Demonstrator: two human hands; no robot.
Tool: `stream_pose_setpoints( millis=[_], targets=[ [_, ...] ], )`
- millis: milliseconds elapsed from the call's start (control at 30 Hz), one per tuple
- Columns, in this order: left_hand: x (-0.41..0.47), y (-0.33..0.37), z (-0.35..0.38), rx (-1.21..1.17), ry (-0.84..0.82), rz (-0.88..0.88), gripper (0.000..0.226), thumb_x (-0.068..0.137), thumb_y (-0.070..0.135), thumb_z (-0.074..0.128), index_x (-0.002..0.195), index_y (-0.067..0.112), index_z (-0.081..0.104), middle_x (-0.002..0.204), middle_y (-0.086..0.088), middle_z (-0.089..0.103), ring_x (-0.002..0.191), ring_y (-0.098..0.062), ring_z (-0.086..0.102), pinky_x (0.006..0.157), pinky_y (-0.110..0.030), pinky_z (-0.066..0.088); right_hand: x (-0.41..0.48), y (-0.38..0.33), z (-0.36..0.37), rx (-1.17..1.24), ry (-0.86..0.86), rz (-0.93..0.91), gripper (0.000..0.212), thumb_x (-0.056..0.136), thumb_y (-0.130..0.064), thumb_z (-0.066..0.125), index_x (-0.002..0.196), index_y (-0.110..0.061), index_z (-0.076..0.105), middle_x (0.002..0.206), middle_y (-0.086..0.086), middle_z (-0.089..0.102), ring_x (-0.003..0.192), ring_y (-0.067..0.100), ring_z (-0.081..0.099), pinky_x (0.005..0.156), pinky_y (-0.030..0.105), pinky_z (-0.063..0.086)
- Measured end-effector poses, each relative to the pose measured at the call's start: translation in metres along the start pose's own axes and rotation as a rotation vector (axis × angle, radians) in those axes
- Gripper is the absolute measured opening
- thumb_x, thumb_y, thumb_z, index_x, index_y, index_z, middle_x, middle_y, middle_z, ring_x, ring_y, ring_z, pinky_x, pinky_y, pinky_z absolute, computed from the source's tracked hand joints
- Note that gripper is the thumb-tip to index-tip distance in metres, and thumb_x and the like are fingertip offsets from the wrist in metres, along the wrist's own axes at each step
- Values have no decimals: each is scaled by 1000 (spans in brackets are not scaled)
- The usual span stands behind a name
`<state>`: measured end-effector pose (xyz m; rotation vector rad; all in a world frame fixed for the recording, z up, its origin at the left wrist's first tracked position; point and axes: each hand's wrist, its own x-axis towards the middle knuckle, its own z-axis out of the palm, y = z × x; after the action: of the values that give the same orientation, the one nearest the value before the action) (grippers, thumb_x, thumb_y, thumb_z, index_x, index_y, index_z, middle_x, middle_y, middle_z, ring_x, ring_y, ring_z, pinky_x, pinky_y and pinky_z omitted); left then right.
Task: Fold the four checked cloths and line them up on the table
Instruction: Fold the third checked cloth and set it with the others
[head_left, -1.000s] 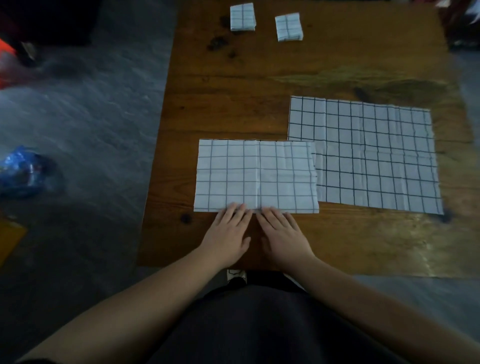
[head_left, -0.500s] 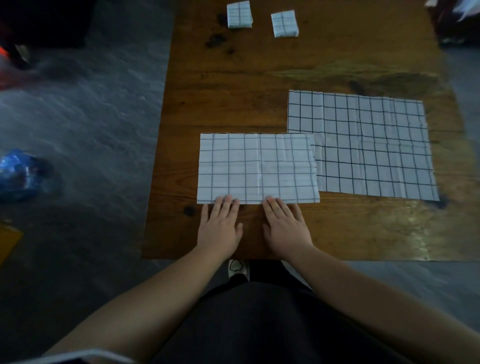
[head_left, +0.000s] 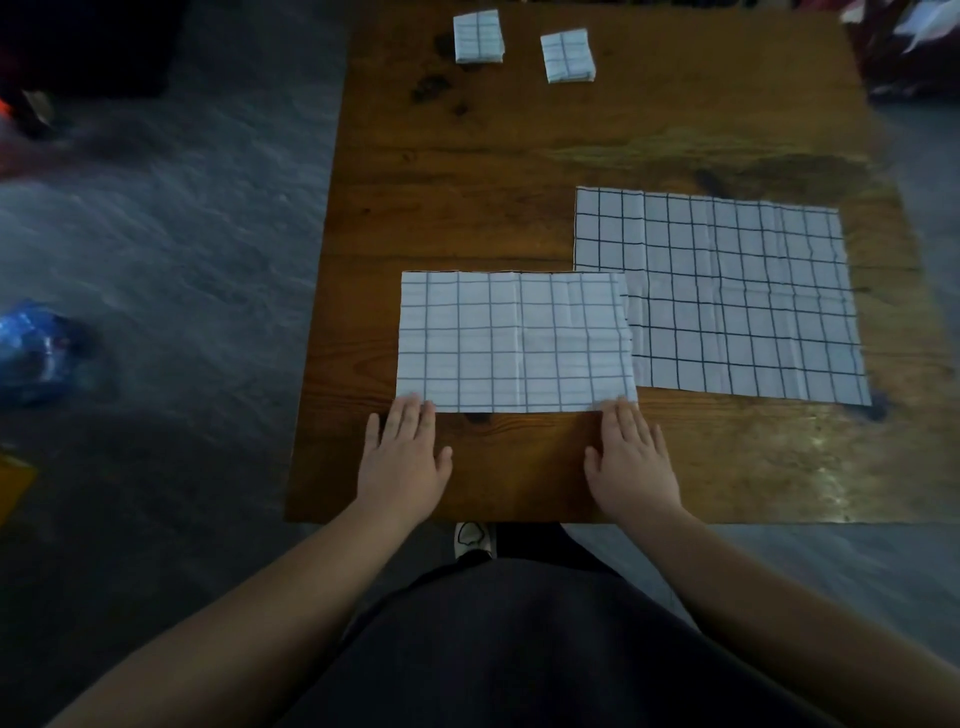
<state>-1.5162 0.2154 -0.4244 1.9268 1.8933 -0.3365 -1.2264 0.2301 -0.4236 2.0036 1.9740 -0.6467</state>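
A checked cloth folded in half (head_left: 514, 340) lies on the wooden table (head_left: 519, 156) near its front edge. My left hand (head_left: 405, 457) lies flat, its fingertips touching the cloth's near left corner. My right hand (head_left: 631, 460) lies flat too, with fingertips at the near right corner. To the right, an unfolded checked cloth (head_left: 727, 296) is spread out, its left part under the folded one. Two small folded cloths sit side by side at the table's far edge: one (head_left: 478, 36) on the left, one (head_left: 567, 54) on the right.
The table's near edge runs just behind my wrists. A blue bag (head_left: 31, 351) lies on the grey floor to the left. A white shoe (head_left: 472, 538) shows under the table edge. Dark stains mark the wood near the far cloths.
My hands have slid apart along the folded cloth's near edge, from its middle out to the two near corners. The cloths have stayed in place.
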Motion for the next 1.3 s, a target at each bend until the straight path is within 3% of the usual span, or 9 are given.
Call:
stream_pose_setpoints(
  millis=[133,233,433,667,833,1000,1133,1300],
  targets=[
    [9,37,-2,19,13,212,69,105,52,23,162,19,1,170,-5,-4,156,-22,-10,127,-50,1,-1,-43,3,-46,-35,-272,67,106,-40,29,162,-23,-4,169,-2,-8,155,14,-12,126,44,-4],
    [18,59,1,42,-20,280,69,105,50,27,163,19,3,171,-3,-1,157,-20,-6,127,-47,0,8,-64,10,-76,-51,-331,66,106,-41,28,162,-23,-2,170,-3,-7,155,14,-12,126,43,-5],
    [21,35,8,82,-45,244,66,106,50,24,163,24,2,171,1,1,157,-17,-4,126,-48,5,11,-51,9,-90,-47,-274,66,105,-41,28,163,-25,2,170,-6,-3,156,13,-7,126,46,-1],
    [5,-22,7,18,-61,108,66,107,51,20,162,24,-3,170,2,-6,155,-14,-10,127,-45,1,5,14,0,-25,-26,-63,67,106,-41,28,162,-23,-4,170,-4,-5,155,14,-9,126,46,-3],
    [5,-25,1,-10,-44,93,65,107,50,23,162,22,4,170,1,0,156,-15,-6,127,-43,1,9,21,-6,17,11,-65,61,104,-37,36,161,-23,17,168,-2,16,155,18,10,127,48,7],
    [29,-26,-16,-8,-18,34,64,106,48,26,162,21,8,171,-4,4,156,-24,-7,127,-47,4,4,7,-9,-39,77,-99,43,100,-35,39,141,-27,47,142,-5,48,137,19,40,122,49,23],
    [56,-31,-37,32,-29,-22,65,106,47,30,162,21,9,170,-9,-1,156,-30,-9,126,-50,4,-9,-9,-4,-59,67,-212,37,97,-35,41,131,-31,54,127,-7,55,125,19,47,118,47,27],
    [52,-14,-49,-45,45,40,61,104,32,39,160,17,20,170,-10,6,156,-30,-6,126,-48,7,-22,-39,8,-66,55,-365,44,95,-41,41,134,-27,56,138,-3,53,132,20,45,120,49,27]
  ],
)
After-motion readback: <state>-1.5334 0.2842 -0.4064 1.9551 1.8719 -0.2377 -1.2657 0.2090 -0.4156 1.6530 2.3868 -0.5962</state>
